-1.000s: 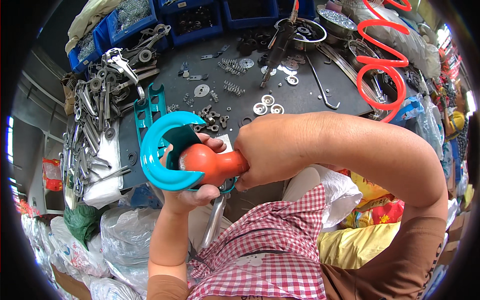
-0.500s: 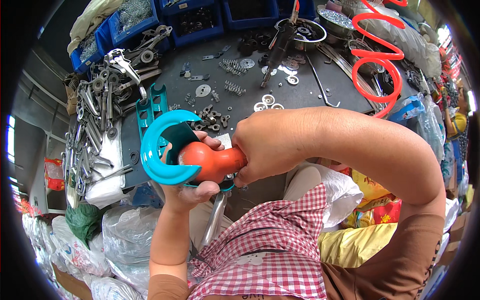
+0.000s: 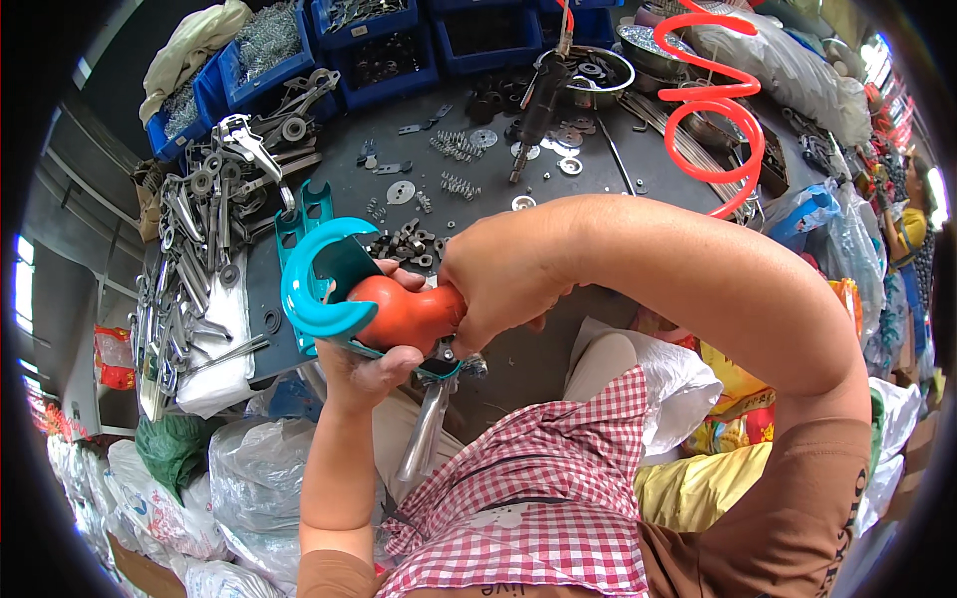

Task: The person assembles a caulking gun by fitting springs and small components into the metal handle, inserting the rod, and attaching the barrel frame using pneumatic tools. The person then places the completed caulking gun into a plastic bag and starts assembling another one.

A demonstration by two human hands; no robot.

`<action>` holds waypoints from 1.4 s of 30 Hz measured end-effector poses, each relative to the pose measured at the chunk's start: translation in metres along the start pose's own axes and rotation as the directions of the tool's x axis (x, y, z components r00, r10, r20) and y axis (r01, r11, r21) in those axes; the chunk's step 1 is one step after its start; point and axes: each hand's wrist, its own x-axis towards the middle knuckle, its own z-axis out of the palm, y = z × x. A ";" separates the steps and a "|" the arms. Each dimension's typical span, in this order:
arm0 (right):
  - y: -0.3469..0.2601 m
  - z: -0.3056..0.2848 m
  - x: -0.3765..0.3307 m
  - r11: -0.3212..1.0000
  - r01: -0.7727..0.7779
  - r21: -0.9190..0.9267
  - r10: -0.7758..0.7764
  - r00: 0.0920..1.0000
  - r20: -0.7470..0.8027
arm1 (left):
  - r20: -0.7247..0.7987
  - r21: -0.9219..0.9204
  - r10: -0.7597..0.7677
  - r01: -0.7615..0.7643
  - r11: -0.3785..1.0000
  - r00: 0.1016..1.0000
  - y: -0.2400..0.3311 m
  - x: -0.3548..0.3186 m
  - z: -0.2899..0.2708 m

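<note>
My left hand [image 3: 377, 371] is wrapped round a caulking gun [image 3: 329, 314] with a teal half-round barrel, its C-shaped end facing up and left. An orange, rounded, bulb-like part [image 3: 394, 311] lies against the barrel. My right hand [image 3: 498, 274] is closed around the narrow end of this orange part, and its fingertips are partly hidden. A shiny metal lever [image 3: 427, 429] hangs below the hands. Beyond my left hand, a second teal frame [image 3: 299, 219] lies on the bench [image 3: 339, 194].
Metal levers [image 3: 194, 259] are piled at the left. Springs [image 3: 459, 184], washers [image 3: 401, 192] and small dark parts [image 3: 409, 242] lie ahead. A black power driver [image 3: 533, 125] and a red coiled hose [image 3: 718, 145] hang at the right. Blue bins [image 3: 391, 75] line the back.
The view has shifted slightly. Both hands stay on the caulking gun. My right hand has moved a little left and its wrist has turned, with more fingers showing underneath.
</note>
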 end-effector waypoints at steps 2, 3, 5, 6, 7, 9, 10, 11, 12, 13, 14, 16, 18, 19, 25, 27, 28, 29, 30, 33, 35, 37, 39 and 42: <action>0.003 0.000 -0.006 1.000 0.008 0.027 -0.007 0.999 -0.035 | 0.089 0.049 0.010 -0.014 0.999 0.996 -0.002 0.001 -0.003; 0.007 0.001 -0.010 0.993 0.074 0.088 -0.069 0.996 -0.058 | 0.093 0.044 0.016 -0.020 0.999 0.995 -0.003 0.000 -0.002; 0.009 -0.003 -0.017 0.983 0.130 0.132 -0.117 0.988 -0.099 | 0.071 -0.049 0.001 0.002 0.999 0.997 -0.006 -0.004 0.001; 0.011 -0.005 -0.020 0.978 0.171 0.116 -0.161 0.983 -0.094 | 0.073 0.005 -0.006 0.005 1.000 0.997 -0.012 -0.009 -0.005; 0.014 -0.007 -0.026 0.974 0.200 0.102 -0.191 0.977 -0.090 | 0.009 -0.009 0.018 -0.018 1.000 1.000 -0.016 -0.014 0.004; 0.016 -0.014 -0.040 0.991 0.126 0.050 -0.122 0.989 -0.079 | 0.131 0.306 0.063 -0.101 0.947 0.989 -0.018 -0.017 -0.003; 0.023 -0.012 -0.046 0.991 0.117 -0.071 -0.126 0.983 -0.134 | 0.141 0.290 0.073 -0.111 0.951 0.987 -0.017 -0.018 -0.001; 0.029 -0.011 -0.053 0.976 0.102 -0.191 -0.138 0.973 -0.183 | 0.085 0.200 -0.008 -0.009 0.980 0.996 -0.013 -0.018 0.002; 0.034 -0.010 -0.061 0.968 0.008 -0.250 -0.069 0.970 -0.235 | 0.036 0.105 -0.098 0.093 0.990 0.995 -0.011 -0.018 0.003; 0.044 -0.001 -0.064 0.966 0.005 -0.258 -0.067 0.971 -0.231 | 0.030 0.099 -0.093 0.089 0.991 0.995 -0.011 -0.019 0.003; 0.064 0.012 -0.059 0.944 -0.144 -0.296 0.012 0.914 -0.406 | 0.045 0.125 -0.106 0.100 0.987 0.993 -0.011 -0.020 0.001; 0.109 0.035 -0.041 0.906 -0.295 -0.305 0.075 0.819 -0.570 | 0.041 0.187 -0.110 0.101 0.977 0.993 -0.011 -0.018 0.007; 0.160 0.057 -0.012 0.826 -0.546 -0.140 0.178 0.489 -0.854 | 0.087 0.180 -0.101 0.084 0.980 0.991 -0.013 -0.015 0.004; 0.185 0.065 -0.003 0.801 -0.591 -0.095 0.199 0.413 -0.889 | 0.136 0.172 -0.094 0.070 0.983 0.986 -0.014 -0.014 0.002; 0.255 0.100 0.031 0.864 -0.491 0.108 0.210 0.157 -0.965 | 0.201 0.117 -0.139 0.117 0.986 0.970 -0.020 -0.006 -0.007; 0.259 0.107 0.037 0.891 -0.449 0.066 0.154 0.163 -0.975 | 0.247 0.082 -0.123 0.106 0.991 0.961 -0.016 -0.001 -0.008; 0.263 0.112 0.042 0.891 -0.450 0.056 0.168 0.214 -0.962 | 0.288 0.052 -0.145 0.136 0.989 0.947 -0.016 0.004 -0.009; 0.270 0.117 0.047 0.897 -0.440 0.049 0.160 0.220 -0.962 | 0.227 0.064 -0.222 0.213 0.975 0.948 -0.011 0.007 -0.003; 0.278 0.123 0.052 0.903 -0.430 0.021 0.103 0.168 -0.980 | 0.275 0.049 -0.226 0.221 0.974 0.934 -0.011 0.011 -0.006; 0.274 0.126 0.057 0.901 -0.428 0.079 0.171 0.181 -0.969 | 0.400 0.015 -0.236 0.251 0.968 0.886 -0.014 0.023 -0.013; 0.256 0.124 0.056 0.811 -0.581 0.072 0.160 0.101 -0.982 | 0.485 -0.005 -0.233 0.270 0.963 0.843 -0.015 0.024 -0.014; 0.182 0.112 0.052 0.960 -0.279 -0.037 -0.018 0.072 -0.997 | 0.406 -0.020 -0.191 0.218 0.976 0.894 -0.019 0.013 -0.018; 0.119 0.144 0.063 0.903 0.230 -0.362 -0.405 0.181 -0.896 | 0.370 -0.022 -0.176 0.198 0.980 0.912 -0.021 0.004 -0.015; 0.007 0.216 0.081 0.450 0.838 -0.308 -0.703 0.120 -0.701 | 0.381 0.137 -0.106 0.058 0.989 0.918 -0.024 0.002 -0.011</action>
